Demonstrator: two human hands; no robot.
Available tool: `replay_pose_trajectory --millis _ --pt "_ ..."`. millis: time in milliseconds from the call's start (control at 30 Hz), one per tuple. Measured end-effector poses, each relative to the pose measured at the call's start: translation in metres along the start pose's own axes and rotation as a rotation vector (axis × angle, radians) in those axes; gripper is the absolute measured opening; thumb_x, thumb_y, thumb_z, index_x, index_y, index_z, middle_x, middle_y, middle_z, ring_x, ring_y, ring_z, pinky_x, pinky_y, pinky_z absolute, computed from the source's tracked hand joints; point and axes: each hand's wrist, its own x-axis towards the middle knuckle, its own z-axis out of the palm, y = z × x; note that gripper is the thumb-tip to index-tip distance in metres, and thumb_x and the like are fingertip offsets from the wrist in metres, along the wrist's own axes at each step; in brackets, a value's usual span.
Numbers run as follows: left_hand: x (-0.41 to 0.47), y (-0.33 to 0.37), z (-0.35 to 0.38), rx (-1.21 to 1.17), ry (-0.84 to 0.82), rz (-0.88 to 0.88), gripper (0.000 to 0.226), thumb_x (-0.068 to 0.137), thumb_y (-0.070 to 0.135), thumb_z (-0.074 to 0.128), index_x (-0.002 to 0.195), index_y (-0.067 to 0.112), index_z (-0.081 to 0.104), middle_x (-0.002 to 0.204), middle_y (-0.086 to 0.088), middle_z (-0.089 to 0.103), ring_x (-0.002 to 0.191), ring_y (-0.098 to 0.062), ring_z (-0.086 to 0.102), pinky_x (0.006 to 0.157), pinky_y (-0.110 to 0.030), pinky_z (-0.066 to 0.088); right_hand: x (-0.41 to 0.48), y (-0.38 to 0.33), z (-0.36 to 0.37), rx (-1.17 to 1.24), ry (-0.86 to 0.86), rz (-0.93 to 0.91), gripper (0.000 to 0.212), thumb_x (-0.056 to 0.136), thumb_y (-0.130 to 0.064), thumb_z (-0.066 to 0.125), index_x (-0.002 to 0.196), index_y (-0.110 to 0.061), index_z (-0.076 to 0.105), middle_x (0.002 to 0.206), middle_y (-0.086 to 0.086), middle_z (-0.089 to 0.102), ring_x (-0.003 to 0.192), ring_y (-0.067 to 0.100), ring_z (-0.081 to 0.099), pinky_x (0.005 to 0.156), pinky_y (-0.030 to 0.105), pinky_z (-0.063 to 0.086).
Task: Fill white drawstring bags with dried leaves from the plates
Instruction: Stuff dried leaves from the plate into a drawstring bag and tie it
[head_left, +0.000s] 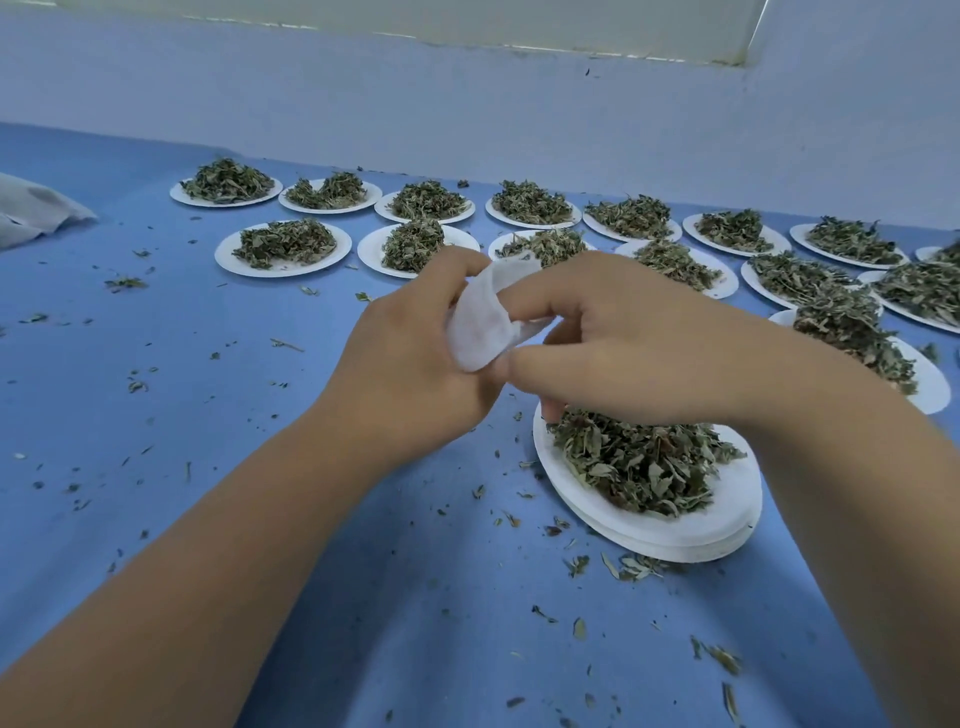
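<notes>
Hands cover much of the white drawstring bag (480, 325), so its mouth, its string and any contents cannot be made out. The left hand (415, 353) curls round the bag from below, and the right hand (623, 343) pinches its nearer edge between thumb and forefinger. What shows of the bag is thin, soft, matte fabric, crumpled into a rounded fold. Just under the right hand, nearer than the grip, a stack of white plates (649, 530) with smooth oval rims carries a heap of dried leaves (634, 467), crisp, curled and grey-green. Beyond the grip lie rows of heaped plates (275, 249); the rightmost are cut off. Leaf crumbs dot the blue cloth (260, 415). Far left of the grip, pale fabric (31, 213) runs out of frame.
</notes>
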Motion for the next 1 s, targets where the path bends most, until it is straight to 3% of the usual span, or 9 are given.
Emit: replay_pose_trajectory --millis 133,233,367,500,567,633,733,833,1000 --pt "-0.002 0.003 0.001 0.062 0.009 0.097 0.047 0.070 0.037 0.063 0.115 0.042 0.051 0.093 0.019 0.063 0.084 -0.006 0.062 0.066 -0.026 0.051 0.002 0.003 0.005 -0.065 -0.028 -0.038 0.016 0.089 -0.036 0.070 0.080 -0.025 0.064 0.072 -0.027 0.060 0.062 -0.010 0.057 0.056 0.010 0.041" --pt "-0.004 0.006 0.000 0.104 -0.017 0.162 0.045 0.069 0.039 0.054 0.114 0.043 0.048 0.093 0.019 0.059 0.084 -0.006 0.059 0.066 -0.027 0.052 0.004 0.002 0.007 -0.108 -0.024 -0.027 0.039 0.082 -0.057 0.068 0.074 -0.021 0.058 0.065 -0.012 0.053 0.057 0.003 0.049 0.055 0.021 0.035" --pt "-0.004 0.005 -0.004 0.151 -0.038 0.195 0.047 0.068 0.047 0.053 0.114 0.042 0.050 0.087 0.014 0.063 0.076 -0.010 0.060 0.064 -0.035 0.052 0.000 0.000 0.001 -0.076 -0.150 0.016 0.061 0.075 -0.069 0.061 0.104 -0.016 0.069 0.095 0.004 0.067 0.071 0.009 0.069 0.074 0.046 0.059" --pt "-0.004 0.001 -0.005 0.135 -0.006 0.164 0.052 0.068 0.048 0.061 0.119 0.047 0.048 0.097 0.020 0.063 0.082 -0.005 0.060 0.066 -0.017 0.047 -0.002 -0.001 0.001 -0.025 -0.095 0.002 0.049 0.084 -0.055 0.070 0.103 -0.010 0.069 0.094 0.009 0.070 0.060 0.008 0.073 0.074 0.048 0.061" --pt "-0.003 0.000 -0.003 0.182 -0.017 0.153 0.042 0.072 0.040 0.058 0.112 0.051 0.047 0.092 0.018 0.064 0.078 -0.005 0.059 0.065 -0.017 0.045 -0.004 -0.003 -0.001 0.004 -0.039 -0.045 0.031 0.090 -0.043 0.071 0.096 -0.013 0.074 0.084 0.002 0.073 0.059 0.007 0.072 0.065 0.042 0.062" --pt "-0.002 -0.002 -0.001 0.221 -0.008 0.139 0.032 0.076 0.044 0.054 0.102 0.056 0.041 0.084 0.021 0.061 0.074 -0.001 0.058 0.056 -0.016 0.040 -0.009 -0.003 -0.005 0.056 0.064 -0.115 0.012 0.093 -0.032 0.070 0.088 -0.025 0.078 0.071 -0.014 0.071 0.055 0.004 0.069 0.053 0.019 0.053" --pt "-0.001 -0.005 0.001 0.200 0.008 0.072 0.040 0.076 0.050 0.061 0.111 0.053 0.042 0.091 0.026 0.063 0.080 -0.005 0.060 0.065 -0.017 0.048 -0.023 0.013 -0.012 0.124 0.418 -0.150 0.016 0.094 -0.019 0.066 0.084 -0.017 0.078 0.060 -0.017 0.065 0.048 -0.001 0.058 0.048 0.004 0.035" --pt "-0.003 -0.007 0.002 0.230 -0.037 0.030 0.047 0.079 0.038 0.069 0.117 0.050 0.044 0.091 0.017 0.062 0.084 -0.019 0.058 0.069 -0.036 0.054 -0.043 0.039 -0.010 -0.070 0.423 -0.022 0.015 0.094 -0.042 0.064 0.104 -0.033 0.071 0.092 -0.025 0.068 0.086 -0.011 0.060 0.067 0.003 0.037" --pt "-0.005 -0.003 0.008 0.303 -0.091 0.066 0.045 0.080 0.026 0.068 0.118 0.040 0.050 0.097 0.011 0.060 0.086 -0.025 0.054 0.073 -0.034 0.041 -0.069 0.071 0.013 -0.384 0.038 0.126 0.082 0.079 -0.086 0.046 0.149 -0.046 0.032 0.149 -0.028 0.033 0.137 -0.005 0.028 0.104 0.023 0.025"
